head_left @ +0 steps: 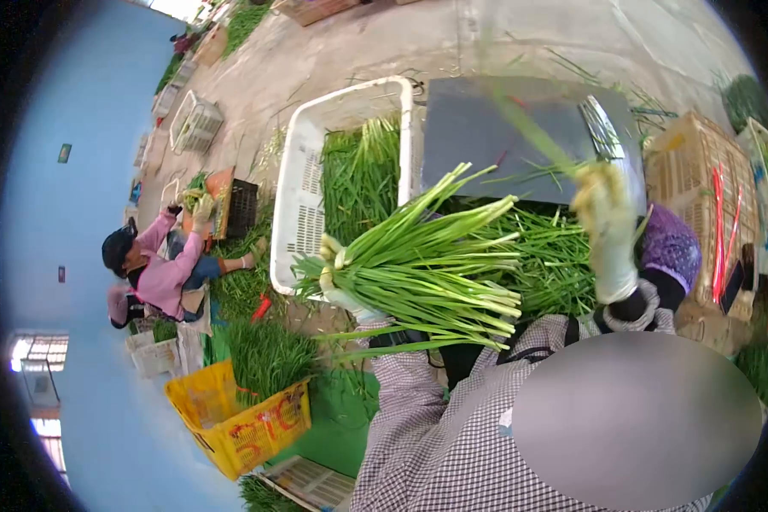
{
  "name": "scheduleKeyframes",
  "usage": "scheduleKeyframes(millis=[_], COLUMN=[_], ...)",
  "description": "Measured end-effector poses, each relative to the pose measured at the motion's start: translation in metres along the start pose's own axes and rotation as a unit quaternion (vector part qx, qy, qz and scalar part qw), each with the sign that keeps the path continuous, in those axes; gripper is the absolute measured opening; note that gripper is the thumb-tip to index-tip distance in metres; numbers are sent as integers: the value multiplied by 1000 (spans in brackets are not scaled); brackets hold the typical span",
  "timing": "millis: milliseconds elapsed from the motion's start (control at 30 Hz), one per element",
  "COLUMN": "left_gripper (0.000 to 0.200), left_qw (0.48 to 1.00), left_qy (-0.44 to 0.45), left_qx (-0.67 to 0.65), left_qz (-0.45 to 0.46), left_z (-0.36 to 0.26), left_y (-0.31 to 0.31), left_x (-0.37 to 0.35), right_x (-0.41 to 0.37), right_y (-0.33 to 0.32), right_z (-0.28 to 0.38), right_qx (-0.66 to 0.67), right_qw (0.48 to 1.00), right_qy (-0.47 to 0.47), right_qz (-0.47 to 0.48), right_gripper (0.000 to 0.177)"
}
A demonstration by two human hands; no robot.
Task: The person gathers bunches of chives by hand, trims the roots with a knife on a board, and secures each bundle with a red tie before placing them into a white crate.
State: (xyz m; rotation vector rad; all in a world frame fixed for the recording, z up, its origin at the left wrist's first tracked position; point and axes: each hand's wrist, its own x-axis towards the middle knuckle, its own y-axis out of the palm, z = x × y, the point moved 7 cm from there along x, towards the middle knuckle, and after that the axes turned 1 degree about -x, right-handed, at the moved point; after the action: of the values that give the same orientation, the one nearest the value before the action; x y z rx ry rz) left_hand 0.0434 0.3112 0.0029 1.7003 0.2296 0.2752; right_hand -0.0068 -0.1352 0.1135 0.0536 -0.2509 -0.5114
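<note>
My gloved left hand [337, 277] is closed around a thick bunch of garlic chives [427, 273], its pale stem ends fanned out to the right. My right hand [606, 222], also gloved and smeared by motion, is raised at the right. From its fingers a blurred yellow-green chive leaf [529, 128] trails toward the upper left. Below and between the hands lies a heap of loose chives [550, 260]. Beyond it is a dark grey board [495, 128] with a few stray leaves and a stack of shiny strips [602, 128] on it.
A white crate [405, 128] holding chives stands just beyond my left hand. A yellow crate [256, 431] with chives is at lower left, a tan crate [683, 162] with red strips [718, 230] at right. A co-worker in pink [166, 264] sits at the left.
</note>
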Motion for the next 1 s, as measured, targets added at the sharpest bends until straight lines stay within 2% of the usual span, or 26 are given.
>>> scheduleKeyframes(millis=[33, 67, 133, 200, 267, 300, 333, 400, 433, 467, 500, 600, 633, 667, 700, 733, 767, 800, 833, 867, 900, 933, 967, 1000], left_gripper=[59, 59, 64, 70, 74, 74, 66, 19, 14, 11, 14, 17, 17, 18, 21, 22, 21, 20, 22, 22, 25, 27, 31, 34], left_qw=[999, 998, 997, 995, 982, 992, 984, 999, 997, 994, 989, 997, 997, 994, 981, 986, 991, 994, 996, 995, 994, 990, 966, 980], left_qy=[-8, 1, -47, -46, -59, -69, -93, -41, -28, -16, -62, -49, -64, -50, -33, -55, -57, -58, -76, -80, -68, -53, -33, -67], left_qx=[27, 27, 54, 86, 163, 107, 153, 24, 35, 45, 56, 18, 10, 95, 182, 157, 123, 90, 50, 51, 89, 130, 221, 171], left_qz=[46, 50, 32, 19, -73, -3, -13, 22, 58, 94, 119, 50, 49, -2, -50, 6, -1, -9, 8, 9, 14, 18, -132, -74], left_z=[-1, -1, 7, -11, -21, -16, -15, 4, -2, -9, 1, -3, -6, -18, -26, -23, -16, -10, -4, -3, -8, -16, -7, -5], left_y=[5, 12, 24, -4, -29, -20, -24, 32, 11, -8, 4, -10, -16, -33, -41, -37, -35, -34, -32, -36, -44, -46, -21, -22], left_x=[1, 1, -3, 3, 3, 7, -2, -11, -5, 3, 1, 2, 1, 1, 3, 7, 1, -5, -6, -2, 2, 3, -14, -11], right_x=[-16, -33, -57, -72, -79, -78, -78, -77, -78, -78, -79, -80, -75, -72, -73, -76, -80, -81, -74, -41, -9, 24, 47, 62], right_y=[24, 46, 87, 107, 111, 111, 110, 106, 104, 103, 101, 77, 65, 52, 37, 15, -4, -24, -41, -36, -38, -41, -42, -25], right_z=[-12, -22, -27, -36, -48, -51, -56, -64, -68, -71, -72, -65, -52, -39, -53, -70, -89, -107, -125, -111, -119, -137, -149, -141], right_qx=[-18, -37, -59, -159, -173, -180, -187, -221, -217, -213, -197, -122, -140, -156, -181, -204, -270, -326, -474, -509, -433, -426, -449, -488], right_qw=[997, 986, 961, 938, 941, 942, 942, 936, 934, 932, 928, 951, 948, 942, 923, 902, 819, 711, 601, 646, 763, 827, 857, 829], right_qy=[31, 62, 31, 11, -28, -4, 20, 19, 36, 54, 113, 46, 0, -45, -39, -31, 4, 41, 16, 0, -81, -59, -22, -190], right_qz=[75, 150, 269, 307, 289, 285, 279, 272, 282, 289, 297, 279, 286, 294, 336, 379, 507, 622, 643, 569, 473, 362, 252, 196], right_gripper=[17, 17, 16, 20, 24, 24, 25, 27, 27, 28, 26, 18, 16, 15, 16, 18, 24, 30, 39, 38, 35, 29, 26, 29])
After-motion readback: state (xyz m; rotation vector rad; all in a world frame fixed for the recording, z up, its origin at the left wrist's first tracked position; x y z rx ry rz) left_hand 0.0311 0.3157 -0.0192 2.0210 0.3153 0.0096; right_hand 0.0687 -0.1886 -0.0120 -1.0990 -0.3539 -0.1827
